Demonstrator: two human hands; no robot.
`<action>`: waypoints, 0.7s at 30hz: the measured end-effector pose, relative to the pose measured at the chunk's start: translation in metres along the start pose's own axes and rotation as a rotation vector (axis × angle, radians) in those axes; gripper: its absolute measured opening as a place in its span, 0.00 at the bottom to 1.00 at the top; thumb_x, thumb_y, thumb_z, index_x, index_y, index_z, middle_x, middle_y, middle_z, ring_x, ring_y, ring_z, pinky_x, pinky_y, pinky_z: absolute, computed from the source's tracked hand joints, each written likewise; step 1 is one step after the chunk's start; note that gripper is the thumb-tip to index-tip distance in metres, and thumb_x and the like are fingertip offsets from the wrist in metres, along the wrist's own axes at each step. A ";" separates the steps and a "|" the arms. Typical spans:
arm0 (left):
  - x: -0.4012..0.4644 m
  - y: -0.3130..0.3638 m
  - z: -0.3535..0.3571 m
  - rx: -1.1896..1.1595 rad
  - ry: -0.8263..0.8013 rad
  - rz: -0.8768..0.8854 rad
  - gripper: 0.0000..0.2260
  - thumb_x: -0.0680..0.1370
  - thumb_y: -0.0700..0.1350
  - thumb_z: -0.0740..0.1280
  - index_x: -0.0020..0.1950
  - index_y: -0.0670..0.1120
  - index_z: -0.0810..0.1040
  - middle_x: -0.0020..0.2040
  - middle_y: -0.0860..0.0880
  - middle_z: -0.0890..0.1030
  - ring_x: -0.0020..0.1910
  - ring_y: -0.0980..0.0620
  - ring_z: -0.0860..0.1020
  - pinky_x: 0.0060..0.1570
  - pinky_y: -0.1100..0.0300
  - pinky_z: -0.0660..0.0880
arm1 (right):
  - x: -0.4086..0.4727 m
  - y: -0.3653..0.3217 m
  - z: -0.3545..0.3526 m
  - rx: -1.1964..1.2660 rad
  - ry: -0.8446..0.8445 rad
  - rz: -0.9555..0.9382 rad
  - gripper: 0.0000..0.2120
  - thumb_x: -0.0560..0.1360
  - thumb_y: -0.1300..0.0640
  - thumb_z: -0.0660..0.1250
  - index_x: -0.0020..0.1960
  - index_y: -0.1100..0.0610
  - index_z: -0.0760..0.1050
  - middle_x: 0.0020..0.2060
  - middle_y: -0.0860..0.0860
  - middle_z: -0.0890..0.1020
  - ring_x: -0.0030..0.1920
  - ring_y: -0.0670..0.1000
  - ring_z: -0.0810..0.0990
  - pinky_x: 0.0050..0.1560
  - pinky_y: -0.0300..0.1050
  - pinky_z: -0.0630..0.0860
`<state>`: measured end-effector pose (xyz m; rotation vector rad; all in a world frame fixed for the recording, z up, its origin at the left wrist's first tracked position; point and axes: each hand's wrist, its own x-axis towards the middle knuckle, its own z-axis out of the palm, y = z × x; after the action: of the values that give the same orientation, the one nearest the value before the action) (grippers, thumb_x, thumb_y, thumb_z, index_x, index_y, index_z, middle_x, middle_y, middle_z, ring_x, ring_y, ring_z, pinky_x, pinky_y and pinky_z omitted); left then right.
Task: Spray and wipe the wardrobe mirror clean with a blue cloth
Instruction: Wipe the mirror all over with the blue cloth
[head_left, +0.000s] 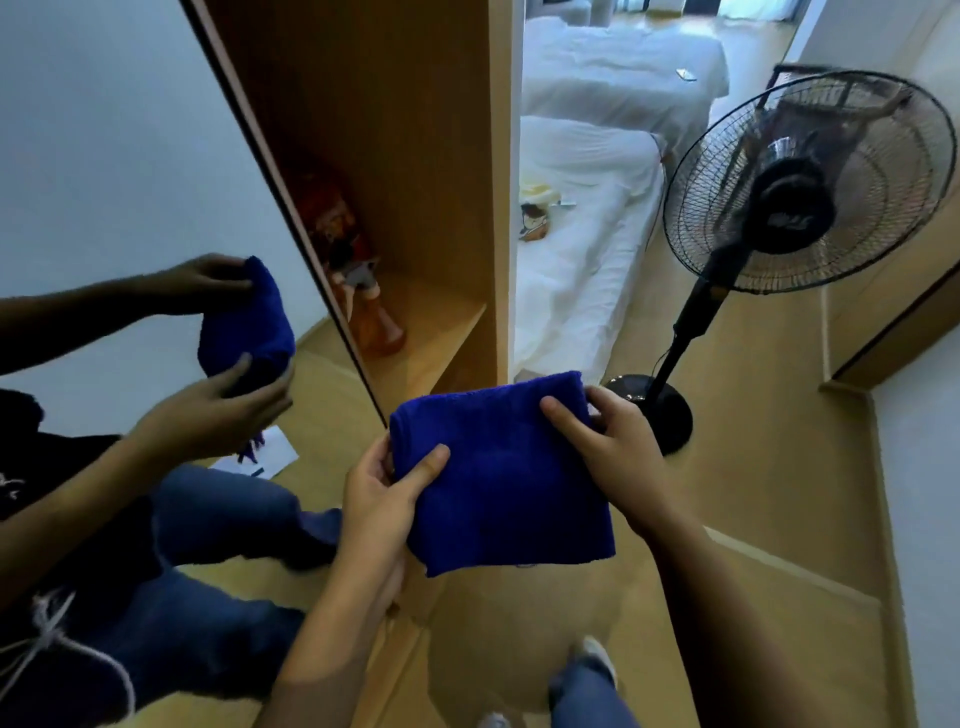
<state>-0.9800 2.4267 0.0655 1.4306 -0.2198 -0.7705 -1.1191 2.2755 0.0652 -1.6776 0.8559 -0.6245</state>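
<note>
A folded blue cloth (498, 478) is held in front of me at waist height. My left hand (379, 499) pinches its left edge, thumb on top. My right hand (608, 447) grips its upper right corner. The wardrobe mirror (130, 208) fills the left side of the view and reflects both hands, the cloth and my legs. An orange spray bottle (382, 327) stands on the wooden shelf inside the open wardrobe (415, 156), just right of the mirror's edge.
A black standing fan (800, 192) stands to the right, its base (660, 415) near my right hand. Beds with white sheets (587, 249) lie beyond the wardrobe. Papers lie on the wooden floor, seen in the mirror's reflection.
</note>
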 end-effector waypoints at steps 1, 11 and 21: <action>0.010 -0.002 0.008 0.000 0.026 0.002 0.18 0.70 0.43 0.73 0.56 0.56 0.74 0.52 0.59 0.79 0.54 0.55 0.78 0.54 0.52 0.76 | 0.015 0.003 -0.004 0.001 -0.027 0.015 0.10 0.77 0.47 0.66 0.56 0.48 0.76 0.48 0.46 0.83 0.46 0.45 0.83 0.49 0.47 0.82; 0.098 -0.004 0.087 -0.074 0.369 -0.025 0.18 0.73 0.45 0.72 0.61 0.55 0.73 0.50 0.59 0.78 0.48 0.58 0.77 0.40 0.60 0.73 | 0.172 0.010 -0.030 -0.041 -0.365 0.106 0.08 0.78 0.47 0.64 0.56 0.46 0.75 0.49 0.46 0.83 0.47 0.47 0.83 0.49 0.49 0.82; 0.157 -0.007 0.087 -0.136 0.598 -0.098 0.10 0.75 0.46 0.72 0.45 0.60 0.74 0.46 0.59 0.77 0.46 0.54 0.76 0.52 0.48 0.76 | 0.254 0.017 0.013 -0.045 -0.564 0.159 0.10 0.78 0.48 0.65 0.58 0.49 0.74 0.52 0.48 0.82 0.51 0.51 0.82 0.54 0.55 0.80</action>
<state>-0.9152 2.2640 0.0253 1.4845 0.3587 -0.3980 -0.9604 2.0779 0.0393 -1.6825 0.5838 -0.0106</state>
